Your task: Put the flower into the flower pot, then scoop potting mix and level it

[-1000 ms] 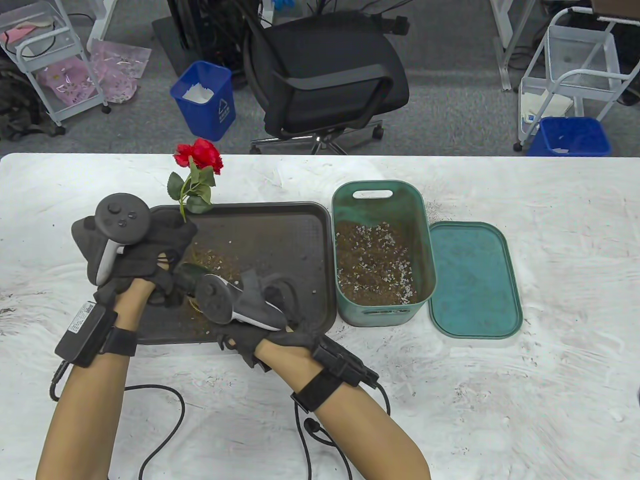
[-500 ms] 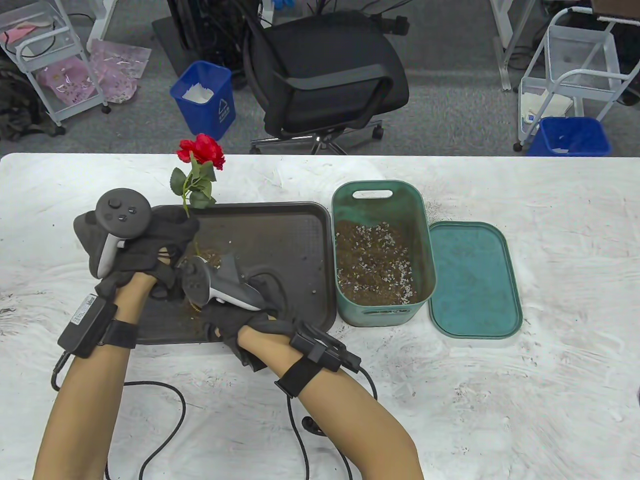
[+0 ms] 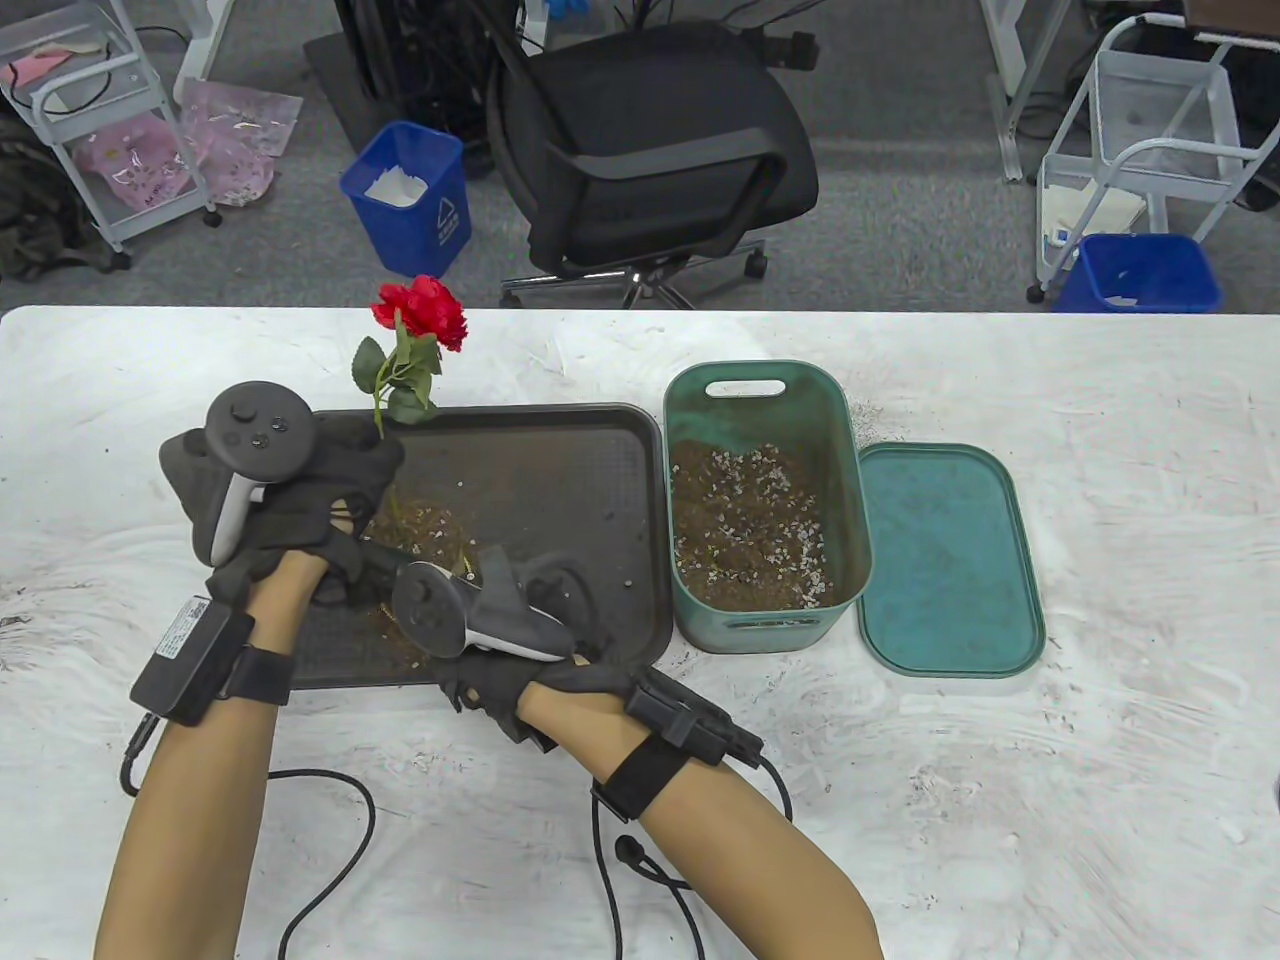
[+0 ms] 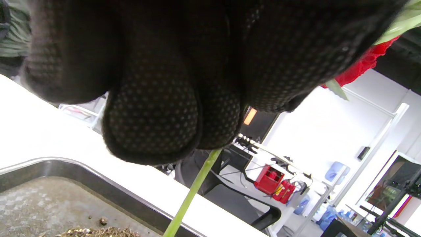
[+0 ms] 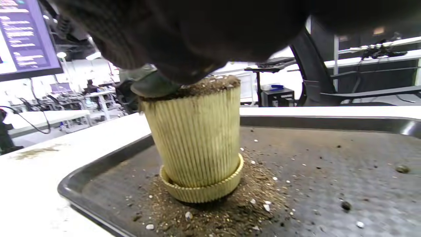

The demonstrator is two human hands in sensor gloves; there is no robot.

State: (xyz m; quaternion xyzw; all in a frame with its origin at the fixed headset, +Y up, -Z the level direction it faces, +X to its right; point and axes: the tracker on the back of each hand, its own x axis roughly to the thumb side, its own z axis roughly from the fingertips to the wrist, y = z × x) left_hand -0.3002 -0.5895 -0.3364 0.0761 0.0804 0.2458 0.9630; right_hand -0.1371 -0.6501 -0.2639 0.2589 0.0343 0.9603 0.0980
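Between left fingers [image 4: 151, 131], flower [image 3: 420, 312] stem upright.

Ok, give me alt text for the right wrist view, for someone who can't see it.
A ribbed yellow flower pot on a matching saucer stands on a dark tray, filled to the brim with potting mix. The gloved right hand presses a dark green tool onto the mix, and spilled mix lies around the saucer.

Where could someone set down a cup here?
Bare table lies right of the green lid, and in front of the soil bin. The tray's left half is crowded by both hands and the pot.
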